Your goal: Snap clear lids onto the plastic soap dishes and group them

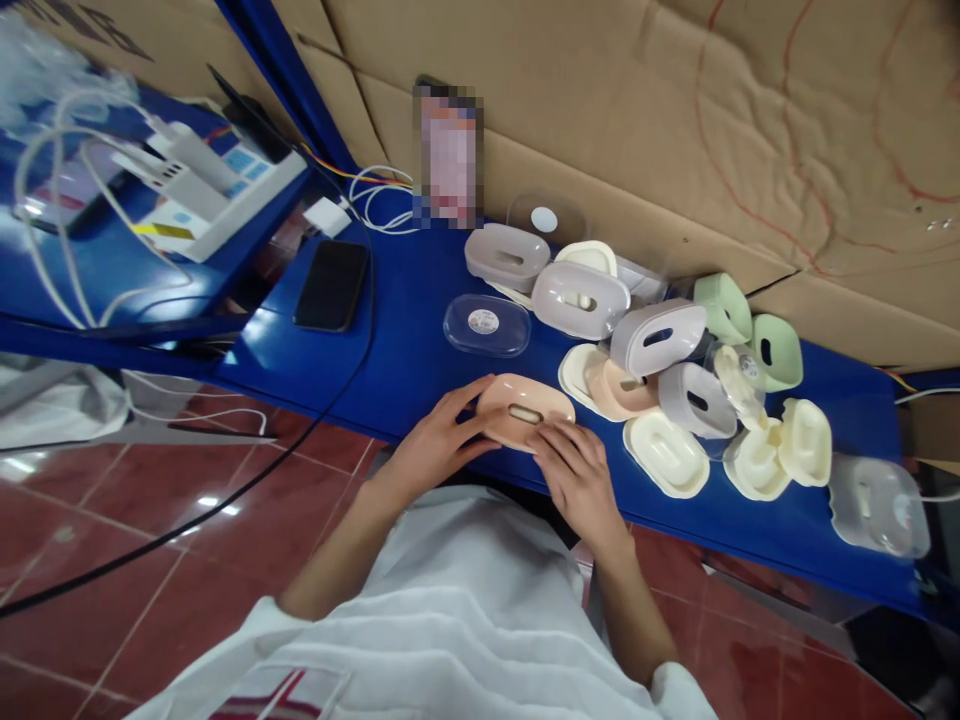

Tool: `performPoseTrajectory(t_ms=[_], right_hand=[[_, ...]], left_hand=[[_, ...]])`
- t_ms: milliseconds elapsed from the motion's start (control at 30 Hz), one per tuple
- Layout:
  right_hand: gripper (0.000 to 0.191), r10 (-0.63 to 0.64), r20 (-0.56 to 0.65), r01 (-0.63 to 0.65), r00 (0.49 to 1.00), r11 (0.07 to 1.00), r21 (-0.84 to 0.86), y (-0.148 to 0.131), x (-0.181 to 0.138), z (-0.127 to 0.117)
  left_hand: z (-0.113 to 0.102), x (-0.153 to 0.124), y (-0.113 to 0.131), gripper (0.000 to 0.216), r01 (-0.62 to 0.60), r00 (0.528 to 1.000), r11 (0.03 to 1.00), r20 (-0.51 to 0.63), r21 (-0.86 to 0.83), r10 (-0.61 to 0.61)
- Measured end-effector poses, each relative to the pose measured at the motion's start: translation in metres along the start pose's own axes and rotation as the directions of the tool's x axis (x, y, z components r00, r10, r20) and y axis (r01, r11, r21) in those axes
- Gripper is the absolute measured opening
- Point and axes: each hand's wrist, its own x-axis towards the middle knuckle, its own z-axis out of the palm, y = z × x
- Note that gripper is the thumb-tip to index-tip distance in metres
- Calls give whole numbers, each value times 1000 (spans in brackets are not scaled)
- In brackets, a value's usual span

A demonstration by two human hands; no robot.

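At the table's front edge is a peach oval plastic cover (517, 390) with a long slot in its top. My left hand (446, 440) grips its left end, thumb and fingers around the rim. On the right end lie the bent fingers of my right hand (579, 478), holding it from the front. Beyond it rests a clear oval lid (487, 325) with a round sticker. To the right are another peach cover (621, 390), a grey cover (660, 335) and a cream tray (667, 455).
More grey covers (581, 300), green covers (776, 352) and cream parts (806, 442) crowd the blue table's right side. A clear part (877, 505) sits at the far right. Left are a black phone (331, 285), a dark cable (300, 420) and a power strip (247, 195). Cardboard (600, 120) stands behind.
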Motion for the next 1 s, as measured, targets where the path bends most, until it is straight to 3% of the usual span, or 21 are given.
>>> performPoseTrajectory(t_ms=[167, 300, 367, 467, 633, 767, 1000], right_hand=[[39, -10, 22, 11, 1000, 1000, -23, 1, 2, 7], [40, 19, 22, -17, 1000, 997, -70, 1, 0, 9], [47, 40, 6, -39, 999, 996, -81, 1, -2, 9], [73, 108, -24, -109, 994, 993, -44, 3, -5, 12], [98, 199, -119, -198, 973, 980, 23, 5, -11, 15], [98, 155, -146, -156, 977, 988, 7, 8, -9, 13], [81, 117, -73, -119, 990, 993, -21, 6, -5, 10]], left_hand=[[-20, 4, -12, 41, -59, 998, 997, -7, 39, 59], [-39, 41, -45, 44, 69, 979, 997, -191, 14, -65], [-43, 63, -64, 54, 100, 988, 991, -124, 90, -88], [-45, 77, -77, 52, 154, 988, 987, -35, 50, -153], [-47, 46, -37, 44, 158, 970, 984, -173, -82, -170], [-33, 20, -2, 47, -38, 996, 996, -80, -85, 31], [-4, 10, -1, 65, -86, 994, 994, -70, -69, 81]])
